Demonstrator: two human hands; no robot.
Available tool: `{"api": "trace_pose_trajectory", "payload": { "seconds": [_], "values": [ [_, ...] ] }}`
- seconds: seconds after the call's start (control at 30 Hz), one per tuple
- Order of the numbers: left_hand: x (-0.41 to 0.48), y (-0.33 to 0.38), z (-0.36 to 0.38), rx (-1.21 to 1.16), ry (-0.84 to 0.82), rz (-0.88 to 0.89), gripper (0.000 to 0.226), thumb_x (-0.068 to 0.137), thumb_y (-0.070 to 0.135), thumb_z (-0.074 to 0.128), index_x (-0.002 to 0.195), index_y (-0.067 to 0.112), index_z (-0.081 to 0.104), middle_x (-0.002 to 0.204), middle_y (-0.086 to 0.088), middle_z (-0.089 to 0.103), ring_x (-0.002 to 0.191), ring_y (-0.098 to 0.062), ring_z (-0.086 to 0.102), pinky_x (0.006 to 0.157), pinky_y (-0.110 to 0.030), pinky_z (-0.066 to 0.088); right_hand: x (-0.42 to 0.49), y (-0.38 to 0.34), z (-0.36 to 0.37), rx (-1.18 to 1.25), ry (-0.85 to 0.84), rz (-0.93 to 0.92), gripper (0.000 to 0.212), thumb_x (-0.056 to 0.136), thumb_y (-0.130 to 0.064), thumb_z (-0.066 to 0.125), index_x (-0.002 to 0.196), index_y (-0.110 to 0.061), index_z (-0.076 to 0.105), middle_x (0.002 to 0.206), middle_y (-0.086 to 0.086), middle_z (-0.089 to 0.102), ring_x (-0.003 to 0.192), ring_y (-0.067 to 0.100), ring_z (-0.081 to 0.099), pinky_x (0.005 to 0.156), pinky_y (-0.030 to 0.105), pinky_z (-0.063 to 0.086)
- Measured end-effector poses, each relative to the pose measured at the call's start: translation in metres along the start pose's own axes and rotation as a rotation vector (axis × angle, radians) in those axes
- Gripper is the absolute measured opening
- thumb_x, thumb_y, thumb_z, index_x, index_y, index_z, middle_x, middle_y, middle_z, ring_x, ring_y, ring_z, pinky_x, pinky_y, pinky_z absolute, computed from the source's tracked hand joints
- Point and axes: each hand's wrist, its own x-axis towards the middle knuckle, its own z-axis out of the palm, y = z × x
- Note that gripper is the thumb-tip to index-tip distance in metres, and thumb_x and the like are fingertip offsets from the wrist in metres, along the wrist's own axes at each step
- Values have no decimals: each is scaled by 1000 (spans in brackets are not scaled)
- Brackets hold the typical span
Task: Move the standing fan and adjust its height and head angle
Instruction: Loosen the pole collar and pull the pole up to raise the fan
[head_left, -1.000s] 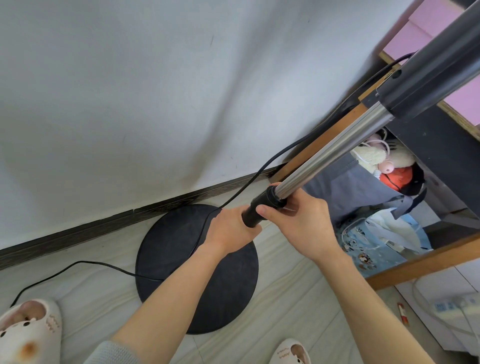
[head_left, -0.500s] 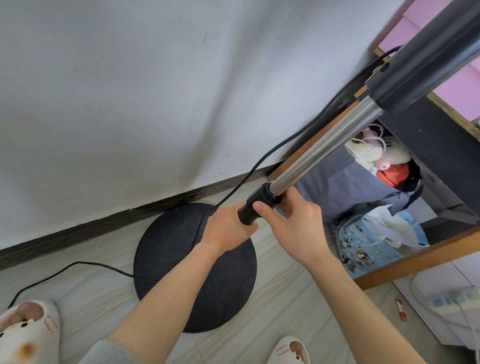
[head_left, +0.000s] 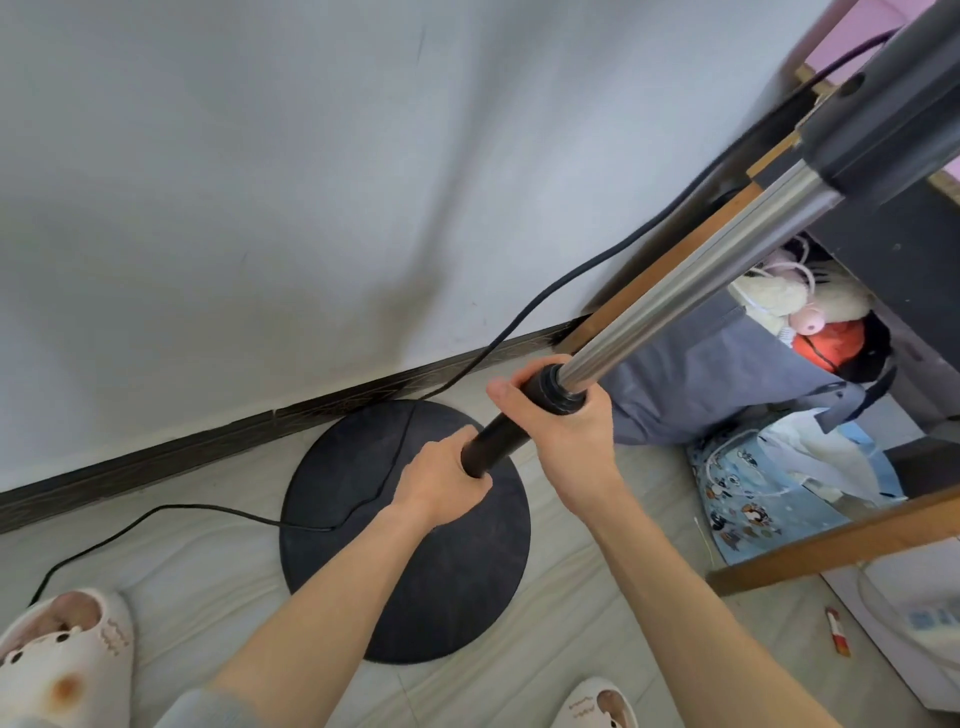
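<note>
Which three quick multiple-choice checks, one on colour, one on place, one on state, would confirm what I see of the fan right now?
1. The round base is: A white; B black; C red.
2. The right hand grips: A the black collar below the steel tube; B the base; C nothing.
3. The left hand is: A flat on the base; B hanging free; C wrapped round the black lower pole.

Answers: 1 B, the disc reads plainly black. 2 A, the hand closes round the collar where the tube enters it. 3 C, it grips the pole just under the right hand.
</note>
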Motion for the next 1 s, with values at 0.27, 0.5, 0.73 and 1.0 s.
{"api": "trace_pose_trajectory", "payload": {
  "seconds": [0.27,0.5,0.73,1.0],
  "values": [
    [-8,0,25,-54,271,-96,26,84,38,67,85,35,41,66,12,62,56,-6,59,49,-25,41,-1,8,19,96,146,2,25,73,-3,84,81,-9,62,68,-11,65,65,5,62,65,16,51],
    [-11,11,31,-57,326,-159,32,88,35,70,95,37,39,74,15,59,60,-6,59,52,-22,44,15,2,-14,135,-238,93,20,73,-2,81,75,-15,67,79,3,67,81,19,65,77,31,55],
    [-7,17,40,-77,380,-187,33,89,34,70,95,33,37,77,13,59,62,-4,57,50,-18,39,11,12,9,94,207,42,22,75,-2,82,74,-16,65,69,-2,63,66,9,60,66,24,54],
    [-7,14,42,-49,384,-181,37,88,35,70,95,35,34,77,13,58,63,-6,59,58,-28,51,16,6,-4,142,-30,89,18,69,-1,77,73,-11,63,72,7,62,72,21,60,69,34,54]
  ]
}}
